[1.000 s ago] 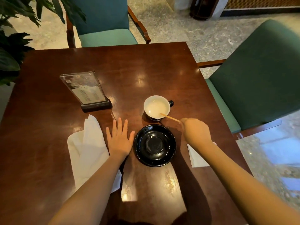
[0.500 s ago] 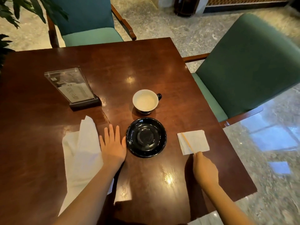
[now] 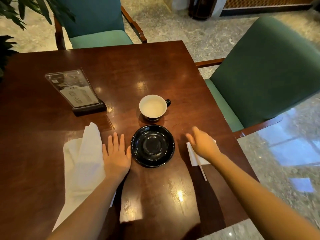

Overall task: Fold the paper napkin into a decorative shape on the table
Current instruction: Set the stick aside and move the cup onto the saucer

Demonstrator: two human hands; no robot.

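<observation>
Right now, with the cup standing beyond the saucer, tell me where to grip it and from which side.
Pinch the cup's small black handle, coming from the right with the right hand. The cup stands upright, its handle juts right, and the saucer sits in front of it.

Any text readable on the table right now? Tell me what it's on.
Menu stand: rows of small print, too blurred to read.
Saucer: a small mark near its far rim, unreadable.
No other text shows.
</observation>
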